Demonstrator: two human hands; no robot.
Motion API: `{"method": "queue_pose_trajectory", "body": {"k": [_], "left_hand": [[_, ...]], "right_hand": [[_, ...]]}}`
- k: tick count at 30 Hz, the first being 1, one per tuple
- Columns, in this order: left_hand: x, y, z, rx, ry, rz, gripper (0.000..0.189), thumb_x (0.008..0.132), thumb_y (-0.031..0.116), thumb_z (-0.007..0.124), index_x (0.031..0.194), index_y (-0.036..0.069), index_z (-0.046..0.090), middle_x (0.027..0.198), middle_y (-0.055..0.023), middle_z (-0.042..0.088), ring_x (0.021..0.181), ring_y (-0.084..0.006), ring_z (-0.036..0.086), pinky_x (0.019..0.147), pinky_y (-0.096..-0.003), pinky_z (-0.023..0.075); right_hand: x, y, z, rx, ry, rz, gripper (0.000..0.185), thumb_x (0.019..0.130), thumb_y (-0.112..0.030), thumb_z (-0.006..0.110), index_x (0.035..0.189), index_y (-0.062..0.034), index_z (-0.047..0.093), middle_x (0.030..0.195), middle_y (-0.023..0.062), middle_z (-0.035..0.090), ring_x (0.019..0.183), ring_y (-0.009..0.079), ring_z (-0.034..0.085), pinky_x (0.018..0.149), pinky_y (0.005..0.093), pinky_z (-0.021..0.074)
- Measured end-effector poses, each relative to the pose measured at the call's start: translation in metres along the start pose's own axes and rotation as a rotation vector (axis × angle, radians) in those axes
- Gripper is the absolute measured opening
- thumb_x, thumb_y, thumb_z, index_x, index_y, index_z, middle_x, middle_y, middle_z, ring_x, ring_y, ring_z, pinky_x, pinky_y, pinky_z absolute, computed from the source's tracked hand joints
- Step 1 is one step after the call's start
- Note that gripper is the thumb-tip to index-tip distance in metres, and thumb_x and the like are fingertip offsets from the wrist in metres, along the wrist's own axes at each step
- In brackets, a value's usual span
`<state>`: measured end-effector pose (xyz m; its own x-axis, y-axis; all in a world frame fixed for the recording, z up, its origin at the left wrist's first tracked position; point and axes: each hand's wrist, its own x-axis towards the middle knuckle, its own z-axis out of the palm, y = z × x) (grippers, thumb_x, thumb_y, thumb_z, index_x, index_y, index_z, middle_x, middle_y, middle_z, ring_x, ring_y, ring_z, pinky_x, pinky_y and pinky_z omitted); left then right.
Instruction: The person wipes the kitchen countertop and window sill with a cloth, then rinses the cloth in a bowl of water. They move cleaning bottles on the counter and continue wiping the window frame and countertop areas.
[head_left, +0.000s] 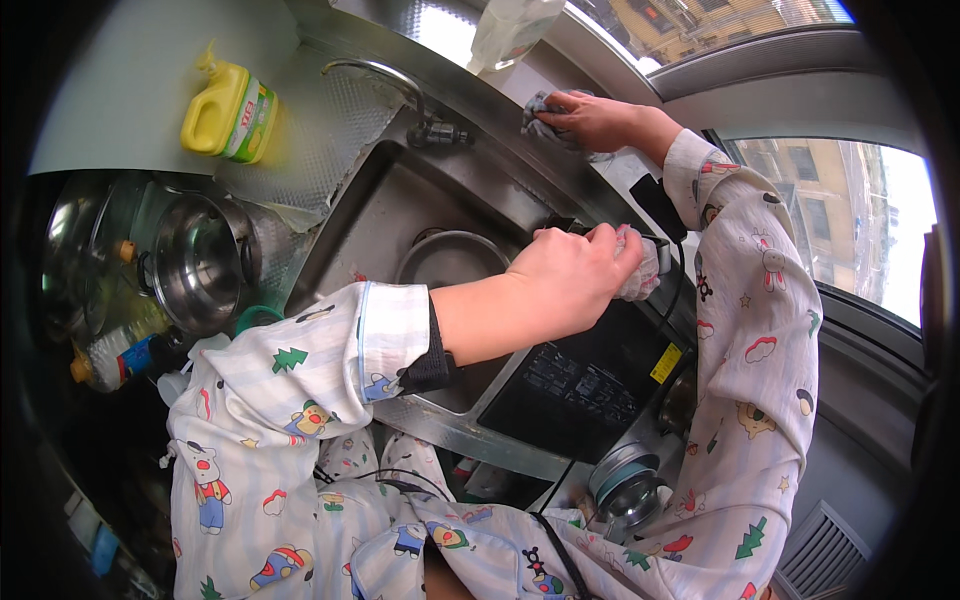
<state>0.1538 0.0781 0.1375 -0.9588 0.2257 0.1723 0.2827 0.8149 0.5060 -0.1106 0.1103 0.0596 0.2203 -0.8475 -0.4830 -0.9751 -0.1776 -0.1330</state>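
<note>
My left hand (566, 274) reaches across the sink and grips a crumpled pale cloth (639, 268) with a little red on it. That cloth is at the upper edge of a flat black appliance (577, 390), which bears printed writing and a yellow sticker. Farther back, my right hand (600, 118) presses a grey, wadded cloth (547, 124) onto the white window sill (637, 169). Below my left forearm lies the stainless steel sink (352, 240), with a round metal pan (454, 259) inside, partly hidden by the arm.
A chrome faucet (435, 133) rises behind the sink. At the left stand a yellow detergent jug (229, 112) and a steel pot (199, 262). A translucent plastic container (514, 34) sits by the window. A black cable (681, 277) runs beside the appliance; stacked bowls (626, 480) are lower right.
</note>
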Motion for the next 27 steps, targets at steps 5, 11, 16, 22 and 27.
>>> {"method": "queue_pose_trajectory", "body": {"k": [5, 11, 16, 22, 27], "left_hand": [[0.0, -0.001, -0.002, -0.004, 0.011, 0.001, 0.054, 0.073, 0.012, 0.061, 0.121, -0.003, 0.042, 0.086, -0.0154, 0.056, 0.054, -0.0265, 0.062, 0.049, -0.0355, 0.0512], [0.001, 0.0, 0.001, -0.036, 0.046, -0.003, 0.053, 0.073, 0.011, 0.06, 0.12, -0.004, 0.042, 0.085, -0.0158, 0.056, 0.054, -0.0274, 0.062, 0.049, -0.0357, 0.0514], [0.002, -0.002, 0.0, -0.012, -0.023, -0.01, 0.053, 0.075, 0.012, 0.059, 0.123, -0.003, 0.041, 0.085, -0.0156, 0.055, 0.054, -0.0283, 0.062, 0.049, -0.0361, 0.0514], [0.002, -0.001, -0.004, -0.028, -0.033, -0.019, 0.052, 0.078, 0.014, 0.058, 0.124, 0.0, 0.04, 0.087, -0.0156, 0.055, 0.057, -0.0294, 0.064, 0.05, -0.0382, 0.0514], [0.005, -0.001, -0.008, -0.044, -0.119, -0.035, 0.052, 0.08, 0.015, 0.056, 0.126, 0.001, 0.038, 0.09, -0.017, 0.056, 0.065, -0.0317, 0.065, 0.056, -0.0411, 0.0525]], "right_hand": [[-0.055, -0.013, 0.017, 0.133, -0.092, 0.06, 0.06, 0.073, -0.002, 0.058, 0.132, -0.0029, 0.046, 0.123, 0.0152, 0.044, 0.11, 0.0325, 0.05, 0.094, 0.0376, 0.0422], [-0.058, -0.009, 0.015, 0.069, -0.076, 0.062, 0.066, 0.068, 0.0, 0.058, 0.132, -0.002, 0.045, 0.125, 0.0143, 0.043, 0.111, 0.031, 0.049, 0.095, 0.0361, 0.0418], [-0.01, 0.004, 0.008, -0.006, 0.027, 0.017, 0.073, 0.064, 0.005, 0.058, 0.135, -0.0041, 0.043, 0.13, 0.0158, 0.04, 0.113, 0.0323, 0.048, 0.098, 0.0358, 0.0403], [-0.076, -0.016, 0.025, 0.145, 0.003, 0.1, 0.067, 0.069, 0.005, 0.058, 0.133, -0.0083, 0.046, 0.133, 0.0155, 0.039, 0.116, 0.0348, 0.046, 0.098, 0.039, 0.0401], [-0.15, -0.05, 0.065, 0.169, -0.069, 0.26, 0.064, 0.074, 0.003, 0.058, 0.135, -0.0091, 0.043, 0.136, 0.0154, 0.036, 0.122, 0.0336, 0.042, 0.101, 0.0388, 0.0385]]}}
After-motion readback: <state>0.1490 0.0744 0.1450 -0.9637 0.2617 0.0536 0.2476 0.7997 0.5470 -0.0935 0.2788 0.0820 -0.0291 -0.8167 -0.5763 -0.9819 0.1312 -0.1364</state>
